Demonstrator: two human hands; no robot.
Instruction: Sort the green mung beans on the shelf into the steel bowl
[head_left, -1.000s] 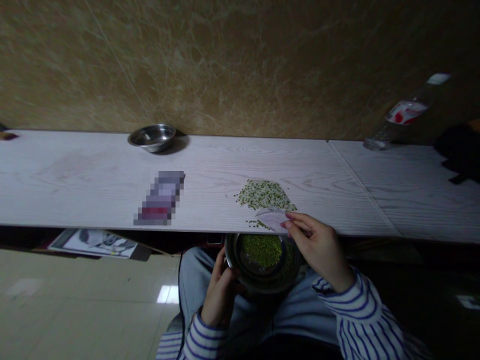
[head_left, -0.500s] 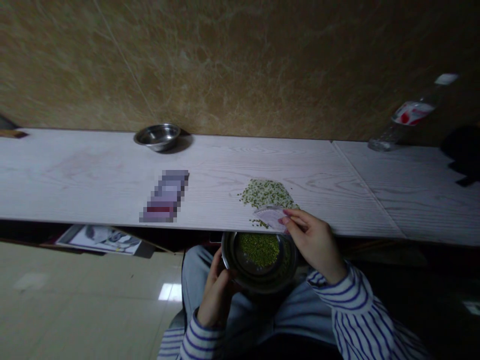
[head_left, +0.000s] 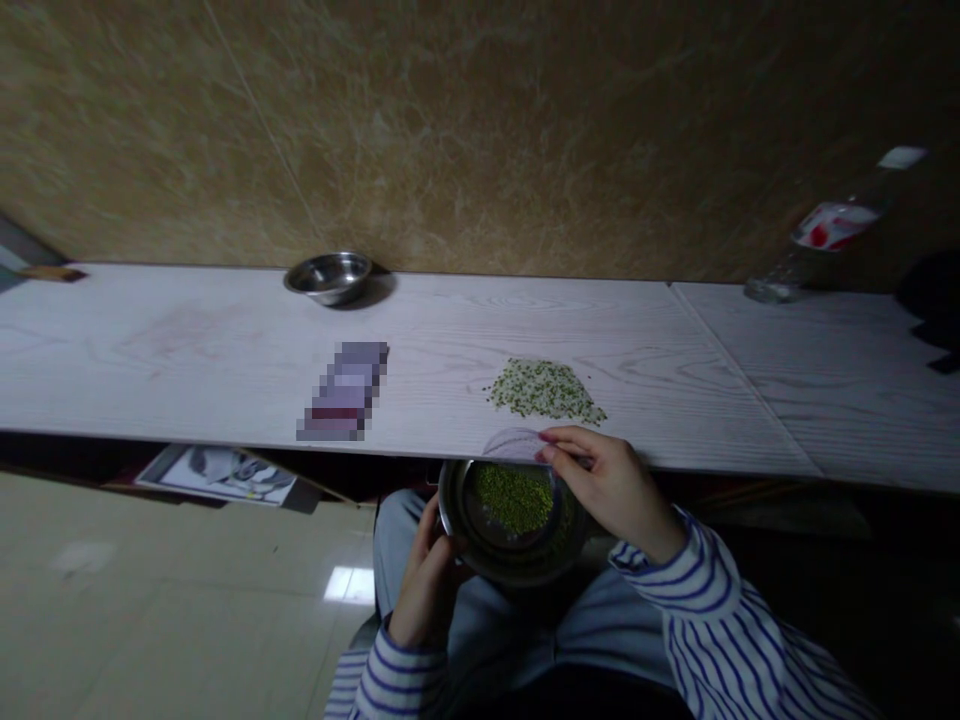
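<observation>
My left hand [head_left: 426,588] grips the left rim of a metal bowl [head_left: 517,566], which sits over my lap just under the table's front edge. Green mung beans [head_left: 519,498] lie in the bottom of the bowl. Between the thumb and fingers of my right hand [head_left: 619,488] is a thin, clear, rounded plastic piece [head_left: 510,441], perhaps a lid, held at the table edge above the bowl. Behind it a pile of mung beans mixed with white grains [head_left: 544,388] is spread on the tabletop.
On the white wood-grain table [head_left: 435,330] stand a small steel bowl [head_left: 330,278] at the back and a blurred-out flat object [head_left: 345,390]. A clear bottle [head_left: 832,228] stands at the right by the wall [head_left: 480,130]. An open drawer [head_left: 225,474] juts out at lower left.
My right hand has drawn the plastic piece left and toward me, to the table edge. The few beans near the edge are gone from the tabletop. The view has shifted slightly.
</observation>
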